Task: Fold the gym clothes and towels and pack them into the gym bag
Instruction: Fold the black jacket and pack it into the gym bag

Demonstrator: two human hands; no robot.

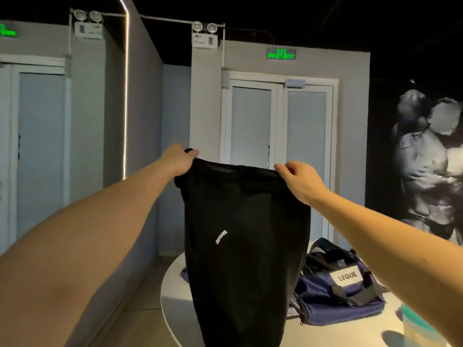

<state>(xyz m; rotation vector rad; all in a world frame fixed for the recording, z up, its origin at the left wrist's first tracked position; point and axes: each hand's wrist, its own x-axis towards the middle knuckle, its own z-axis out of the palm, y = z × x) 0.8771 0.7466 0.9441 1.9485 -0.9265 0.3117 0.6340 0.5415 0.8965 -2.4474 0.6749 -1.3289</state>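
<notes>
A black garment [245, 246] with a small white logo hangs in the air in front of me, stretched by its top edge. My left hand [179, 159] grips the top left corner and my right hand [298, 179] pinches the top right corner. Behind the garment on the round white table [172, 296] lies a navy gym bag [343, 294] with a white label reading LVQUE; its top is open. The garment hides the middle of the table and part of the bag.
A teal and pale folded cloth [416, 324] lies at the table's lower right. A bit of blue fabric [185, 274] shows left of the garment. White double doors [278, 151] stand behind, grey walls to the left, bare floor left of the table.
</notes>
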